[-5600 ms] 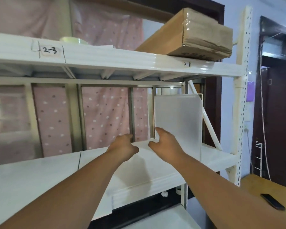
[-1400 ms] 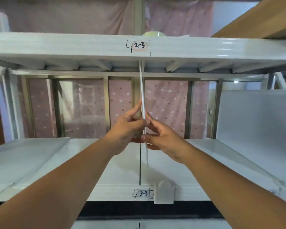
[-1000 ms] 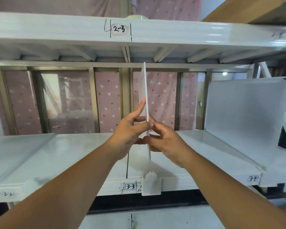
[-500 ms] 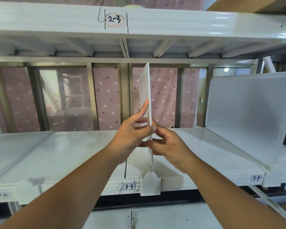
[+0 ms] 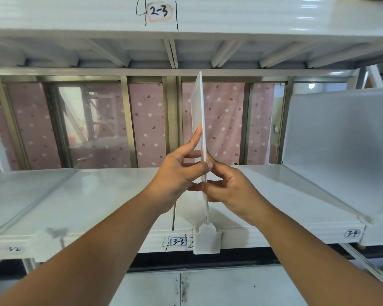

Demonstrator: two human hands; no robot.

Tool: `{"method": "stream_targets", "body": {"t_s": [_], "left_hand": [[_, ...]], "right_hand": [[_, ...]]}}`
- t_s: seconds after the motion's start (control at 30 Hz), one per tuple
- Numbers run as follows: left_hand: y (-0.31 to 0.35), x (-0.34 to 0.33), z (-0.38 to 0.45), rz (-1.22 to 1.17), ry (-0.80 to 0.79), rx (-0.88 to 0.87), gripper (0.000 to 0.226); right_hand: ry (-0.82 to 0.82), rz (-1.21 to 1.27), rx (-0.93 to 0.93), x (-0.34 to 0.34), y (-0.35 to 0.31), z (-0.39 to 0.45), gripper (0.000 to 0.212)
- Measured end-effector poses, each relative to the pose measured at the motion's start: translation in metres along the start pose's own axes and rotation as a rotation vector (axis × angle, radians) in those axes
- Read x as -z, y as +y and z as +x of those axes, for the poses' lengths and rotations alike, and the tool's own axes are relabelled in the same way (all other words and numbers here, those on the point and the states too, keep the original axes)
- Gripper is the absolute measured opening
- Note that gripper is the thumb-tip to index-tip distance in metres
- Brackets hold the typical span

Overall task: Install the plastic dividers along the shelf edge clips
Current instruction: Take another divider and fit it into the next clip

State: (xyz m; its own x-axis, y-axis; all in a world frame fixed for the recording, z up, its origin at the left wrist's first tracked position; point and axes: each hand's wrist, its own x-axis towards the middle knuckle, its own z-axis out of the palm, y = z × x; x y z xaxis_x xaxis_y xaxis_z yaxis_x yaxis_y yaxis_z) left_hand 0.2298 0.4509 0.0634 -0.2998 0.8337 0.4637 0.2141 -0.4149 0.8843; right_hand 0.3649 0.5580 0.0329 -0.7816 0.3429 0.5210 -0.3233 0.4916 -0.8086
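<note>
Since half a second ago little shifts: both hands keep the divider (image 5: 200, 111) upright, its foot in the clip (image 5: 207, 239) by label 3-3 (image 5: 178, 241). Left hand (image 5: 177, 175) and right hand (image 5: 228, 186) pinch it. Right of that clip, another divider (image 5: 341, 146) already stands; leftward, none shows.

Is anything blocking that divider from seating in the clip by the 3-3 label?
Nothing visible. The divider stands on edge, pinched by the left hand and right hand, its lower front edge already meeting the clip on the shelf.
</note>
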Motion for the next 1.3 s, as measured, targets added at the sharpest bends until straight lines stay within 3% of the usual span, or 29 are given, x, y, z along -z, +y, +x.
{"method": "stream_targets", "body": {"t_s": [0.63,1.3], "left_hand": [[-0.015,0.001,-0.002,0.112,0.030,-0.061,0.079],[-0.031,-0.015,-0.034,0.294,0.086,-0.011,0.075]], "right_hand": [[0.056,-0.050,0.008,-0.009,0.010,-0.006,0.066],[0.150,-0.079,-0.107,-0.024,0.020,-0.040,0.047]]}}
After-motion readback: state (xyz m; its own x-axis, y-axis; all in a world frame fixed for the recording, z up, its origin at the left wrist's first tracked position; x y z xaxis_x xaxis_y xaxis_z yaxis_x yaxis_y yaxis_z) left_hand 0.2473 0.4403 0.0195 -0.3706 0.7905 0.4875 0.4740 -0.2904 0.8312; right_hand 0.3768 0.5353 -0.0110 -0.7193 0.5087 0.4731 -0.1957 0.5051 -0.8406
